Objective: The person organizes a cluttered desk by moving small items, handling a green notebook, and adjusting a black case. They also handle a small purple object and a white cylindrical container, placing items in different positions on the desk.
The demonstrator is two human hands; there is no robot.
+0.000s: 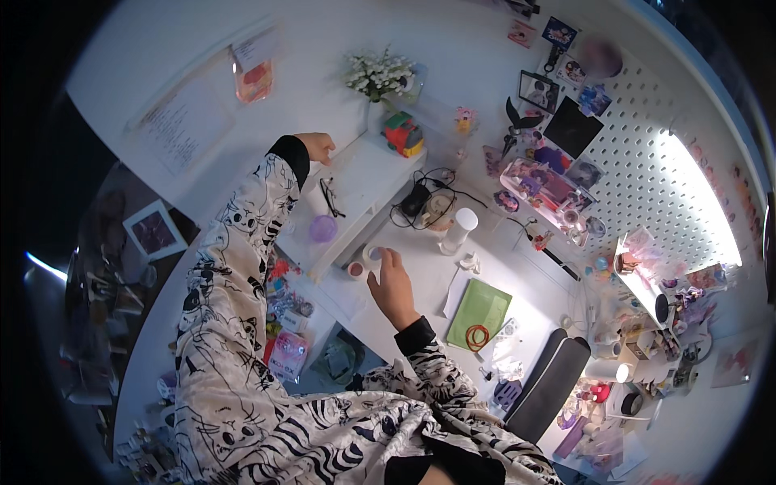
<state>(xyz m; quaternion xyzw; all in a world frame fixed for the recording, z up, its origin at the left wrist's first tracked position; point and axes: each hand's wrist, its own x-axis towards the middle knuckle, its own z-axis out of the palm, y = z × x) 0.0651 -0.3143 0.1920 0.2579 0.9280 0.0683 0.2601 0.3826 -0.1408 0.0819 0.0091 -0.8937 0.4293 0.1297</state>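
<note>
My left hand (317, 148) is at the far end of a white shelf unit (357, 182), its fingers curled; whether it holds anything is hidden. Eyeglasses (330, 197) and a round purple item (323, 228) lie on the shelf nearer me. Over the white desk, my right hand (393, 288) has its thumb and fingers apart beside a small round white container (372, 253); whether they touch I cannot tell. Just left of that stands another small round container (355, 270) with a reddish top. A white-capped bottle (459, 230) stands farther right.
A toy vehicle (402, 134) and a vase of white flowers (379, 76) stand at the back. Tangled black cable (418, 200) lies behind the bottle. To the right are a green folder (479, 315) with a reddish cord loop (477, 337) and a dark elongated case (548, 385).
</note>
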